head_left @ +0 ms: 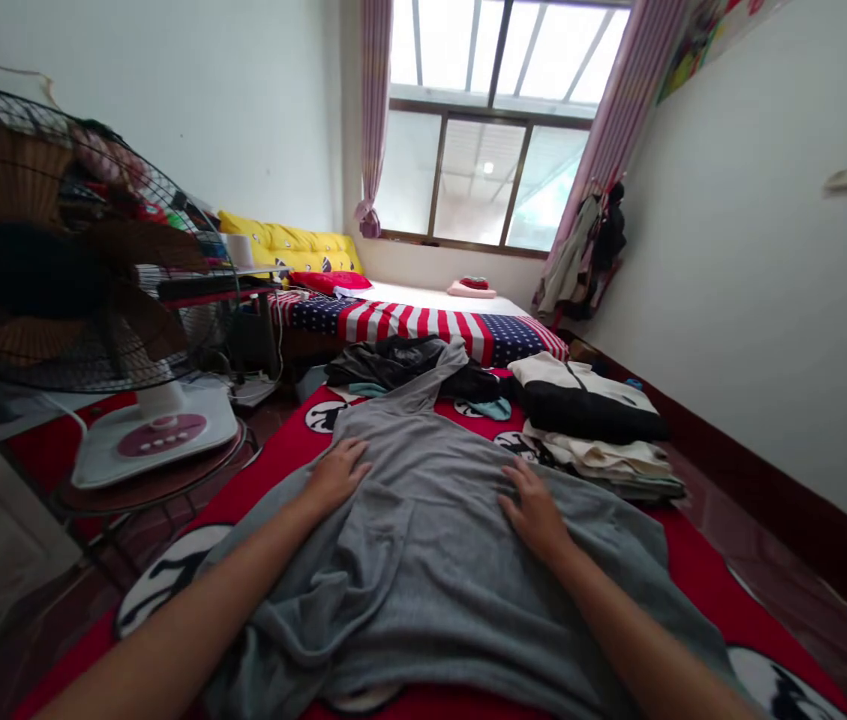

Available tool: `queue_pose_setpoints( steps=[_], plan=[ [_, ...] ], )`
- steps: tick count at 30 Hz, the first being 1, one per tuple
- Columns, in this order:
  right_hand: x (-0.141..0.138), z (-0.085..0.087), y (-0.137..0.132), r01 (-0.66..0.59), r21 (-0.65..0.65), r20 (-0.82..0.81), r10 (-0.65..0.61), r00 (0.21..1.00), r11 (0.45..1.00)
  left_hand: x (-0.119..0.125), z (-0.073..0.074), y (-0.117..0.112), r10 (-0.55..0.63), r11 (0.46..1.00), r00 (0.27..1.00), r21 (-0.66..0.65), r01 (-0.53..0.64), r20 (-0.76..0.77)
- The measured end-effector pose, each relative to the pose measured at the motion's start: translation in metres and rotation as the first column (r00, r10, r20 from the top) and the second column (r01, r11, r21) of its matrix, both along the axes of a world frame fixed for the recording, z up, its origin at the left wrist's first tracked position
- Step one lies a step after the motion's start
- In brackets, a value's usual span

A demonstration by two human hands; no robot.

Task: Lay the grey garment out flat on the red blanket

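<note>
A grey long-sleeved top (pixel 453 520) lies spread over a red bed cover (pixel 280 450) with black-and-white round prints. One sleeve stretches away toward the far end, and the cloth on the left is bunched in folds. My left hand (pixel 337 472) rests on the upper left of the top, fingers stretched out. On the upper right, my right hand (pixel 535 512) lies on the cloth with its fingers apart. Neither hand grips anything.
Folded clothes (pixel 595 410) are stacked at the right. Dark crumpled clothes (pixel 385 362) lie beyond the top. At the left, a fan (pixel 160 430) stands on a round stool (pixel 160 487). Another bed (pixel 423 322) is below the window.
</note>
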State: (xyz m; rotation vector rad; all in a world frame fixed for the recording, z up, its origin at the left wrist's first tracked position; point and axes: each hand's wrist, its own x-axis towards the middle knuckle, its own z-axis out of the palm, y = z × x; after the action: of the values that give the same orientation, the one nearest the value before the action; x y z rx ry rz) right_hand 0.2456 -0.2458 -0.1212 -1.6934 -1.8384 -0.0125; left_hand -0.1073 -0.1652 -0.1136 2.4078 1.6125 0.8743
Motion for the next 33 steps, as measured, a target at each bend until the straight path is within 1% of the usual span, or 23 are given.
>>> queue_pose_setpoints(
  steps=[2, 4, 6, 8, 9, 11, 12, 14, 15, 16, 17, 19, 21, 23, 24, 25, 26, 27, 28, 29, 30, 31, 33],
  plan=[
    [0.004, -0.006, -0.013, 0.055, -0.084, 0.074, -0.048, 0.996, 0.995, -0.003, -0.015, -0.001, 0.022, 0.999, 0.996, -0.032, -0.025, -0.089],
    [0.008, 0.0, -0.02, 0.08, -0.126, 0.124, -0.065, 0.99, 0.989, -0.005, -0.02, 0.001, 0.047, 0.998, 0.984, -0.024, -0.052, -0.17],
    [0.013, 0.01, -0.024, 0.062, -0.129, 0.157, -0.041, 0.987, 0.99, -0.005, -0.022, 0.005, 0.067, 0.997, 0.971, -0.008, -0.07, -0.228],
    [0.023, 0.019, -0.03, 0.053, -0.108, 0.175, -0.033, 0.984, 0.993, -0.005, -0.024, 0.008, 0.076, 0.997, 0.961, 0.003, -0.078, -0.265],
    [0.031, 0.022, -0.034, 0.074, -0.078, 0.181, -0.059, 0.982, 0.994, -0.004, -0.025, 0.009, 0.079, 0.997, 0.958, 0.006, -0.08, -0.277],
    [0.052, 0.026, -0.044, 0.198, 0.029, 0.191, -0.2, 0.961, 0.98, -0.004, -0.028, 0.009, 0.087, 0.996, 0.953, 0.016, -0.086, -0.29],
    [0.065, 0.028, -0.048, 0.3, 0.091, 0.181, -0.312, 0.933, 0.95, -0.003, -0.029, 0.009, 0.091, 0.996, 0.953, 0.025, -0.088, -0.29],
    [0.092, 0.029, -0.056, 0.534, 0.125, 0.093, -0.546, 0.833, 0.836, -0.003, -0.032, 0.01, 0.097, 0.995, 0.955, 0.052, -0.086, -0.279],
    [0.106, 0.03, -0.058, 0.623, 0.082, 0.041, -0.627, 0.778, 0.778, -0.004, -0.032, 0.01, 0.1, 0.994, 0.957, 0.064, -0.085, -0.273],
    [0.118, 0.031, -0.059, 0.672, 0.016, 0.001, -0.672, 0.74, 0.74, -0.004, -0.033, 0.011, 0.102, 0.994, 0.957, 0.072, -0.086, -0.271],
    [0.127, 0.033, -0.06, 0.682, -0.054, -0.023, -0.683, 0.73, 0.73, -0.004, -0.034, 0.011, 0.104, 0.993, 0.956, 0.074, -0.086, -0.275],
    [0.138, 0.038, -0.062, 0.629, -0.145, -0.032, -0.639, 0.768, 0.764, -0.004, -0.034, 0.012, 0.1, 0.994, 0.949, 0.068, -0.083, -0.3],
    [0.135, 0.045, -0.068, 0.587, -0.138, -0.031, -0.596, 0.803, 0.798, -0.005, -0.034, 0.013, 0.093, 0.995, 0.942, 0.062, -0.077, -0.323],
    [0.118, 0.053, -0.081, 0.524, -0.009, -0.022, -0.524, 0.851, 0.852, -0.005, -0.035, 0.013, 0.095, 0.995, 0.938, 0.071, -0.076, -0.333],
    [0.105, 0.056, -0.09, 0.447, 0.062, 0.008, -0.448, 0.894, 0.893, -0.005, -0.035, 0.013, 0.098, 0.994, 0.937, 0.078, -0.077, -0.334],
    [0.09, 0.058, -0.1, 0.33, 0.1, 0.064, -0.337, 0.939, 0.939, -0.006, -0.036, 0.014, 0.101, 0.993, 0.937, 0.085, -0.077, -0.334],
    [0.075, 0.059, -0.111, 0.185, 0.073, 0.132, -0.193, 0.972, 0.98, -0.006, -0.037, 0.014, 0.103, 0.993, 0.938, 0.091, -0.077, -0.332],
    [0.06, 0.06, -0.122, 0.049, -0.021, 0.187, -0.044, 0.981, 0.999, -0.006, -0.037, 0.014, 0.104, 0.992, 0.938, 0.096, -0.077, -0.33],
    [0.048, 0.061, -0.132, -0.045, -0.136, 0.204, 0.072, 0.976, 0.99, -0.006, -0.038, 0.014, 0.104, 0.992, 0.939, 0.098, -0.076, -0.327],
    [0.038, 0.061, -0.139, -0.092, -0.232, 0.192, 0.138, 0.972, 0.968, -0.006, -0.039, 0.015, 0.105, 0.992, 0.94, 0.098, -0.076, -0.324],
    [0.031, 0.061, -0.144, -0.096, -0.278, 0.165, 0.146, 0.975, 0.956, -0.007, -0.039, 0.015, 0.105, 0.992, 0.941, 0.097, -0.078, -0.323],
    [0.028, 0.06, -0.146, -0.07, -0.269, 0.133, 0.109, 0.985, 0.961, -0.007, -0.04, 0.015, 0.105, 0.992, 0.941, 0.095, -0.078, -0.323],
    [0.029, 0.061, -0.143, 0.043, -0.142, 0.073, -0.033, 0.997, 0.989, -0.007, -0.04, 0.016, 0.104, 0.992, 0.941, 0.096, -0.077, -0.322]
  ],
)
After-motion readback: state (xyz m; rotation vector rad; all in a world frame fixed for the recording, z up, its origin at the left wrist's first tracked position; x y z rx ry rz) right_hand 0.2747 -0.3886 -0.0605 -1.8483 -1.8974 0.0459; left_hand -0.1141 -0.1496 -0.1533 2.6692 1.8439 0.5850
